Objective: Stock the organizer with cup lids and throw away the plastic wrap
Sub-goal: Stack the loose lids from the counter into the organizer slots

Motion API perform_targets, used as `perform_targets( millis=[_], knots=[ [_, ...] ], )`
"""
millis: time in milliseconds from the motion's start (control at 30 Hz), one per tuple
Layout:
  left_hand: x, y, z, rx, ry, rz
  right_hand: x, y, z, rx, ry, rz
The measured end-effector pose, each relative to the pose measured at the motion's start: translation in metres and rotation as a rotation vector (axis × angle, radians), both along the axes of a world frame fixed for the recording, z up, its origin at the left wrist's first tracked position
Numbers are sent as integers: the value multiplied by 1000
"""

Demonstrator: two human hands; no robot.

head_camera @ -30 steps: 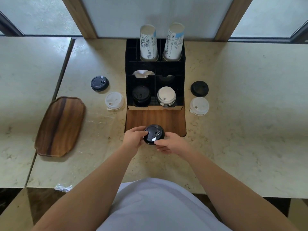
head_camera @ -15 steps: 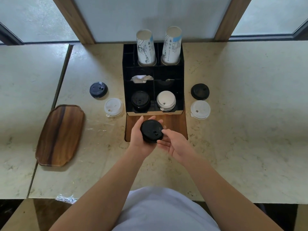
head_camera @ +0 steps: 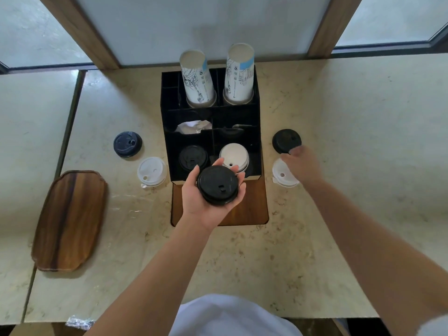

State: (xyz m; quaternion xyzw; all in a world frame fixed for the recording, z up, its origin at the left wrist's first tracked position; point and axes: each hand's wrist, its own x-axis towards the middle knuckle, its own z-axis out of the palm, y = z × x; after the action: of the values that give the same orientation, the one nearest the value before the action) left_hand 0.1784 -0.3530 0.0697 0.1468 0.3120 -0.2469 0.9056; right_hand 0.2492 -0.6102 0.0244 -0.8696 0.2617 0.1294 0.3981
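Note:
My left hand (head_camera: 206, 202) cradles a small stack of black cup lids (head_camera: 217, 185) palm-up, just in front of the black organizer (head_camera: 257, 122). The organizer's front compartments hold black lids (head_camera: 192, 156) on the left and white lids (head_camera: 234, 154) on the right. My right hand (head_camera: 301, 163) is blurred, reaching over the white lids (head_camera: 278, 174) on the table right of the organizer, its fingers near the black lids (head_camera: 286, 139) behind them. More black lids (head_camera: 127, 143) and white lids (head_camera: 152, 171) lie left of the organizer. A scrap of plastic wrap (head_camera: 80, 322) lies at the table's near edge.
Two stacks of paper cups (head_camera: 197, 78) stand upside down in the organizer's back row. Crumpled paper (head_camera: 192, 126) sits in a middle compartment. A wooden board (head_camera: 252, 207) lies under the organizer, and a wooden tray (head_camera: 69, 219) lies at the left.
My right hand let go of the black lids and swung right toward the lids beside the organizer. My left hand lifted the black lids closer to the organizer's front.

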Motion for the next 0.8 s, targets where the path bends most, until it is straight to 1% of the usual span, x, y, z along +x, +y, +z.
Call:
perform_targets(
  millis=[67, 200, 333, 433, 500, 600, 667, 733, 800],
  knots=[
    [3, -5, -3, -8, 26, -33, 21, -14, -12, -136, 16, 50],
    [13, -14, -12, 22, 63, -94, 52, -21, -26, -360, -42, 152],
    [19, -18, -17, 58, 96, -110, 62, -16, -36, -346, -16, 246],
    [22, -21, -17, 118, 115, -135, 61, -16, -40, -347, -71, 253],
    [24, -24, -15, 133, 128, -129, 61, -14, -33, -327, -134, 206],
    [25, -24, -7, 198, 152, -113, 54, -6, -7, -197, -283, 11],
    [24, -23, -1, 264, 154, -84, 41, 6, 21, -62, -322, -88],
    [22, -24, 5, 387, 88, -53, 19, 26, 48, 170, -279, -135],
    [19, -24, 13, 629, -28, -48, -11, 49, 67, 404, -153, -157]
  ],
)
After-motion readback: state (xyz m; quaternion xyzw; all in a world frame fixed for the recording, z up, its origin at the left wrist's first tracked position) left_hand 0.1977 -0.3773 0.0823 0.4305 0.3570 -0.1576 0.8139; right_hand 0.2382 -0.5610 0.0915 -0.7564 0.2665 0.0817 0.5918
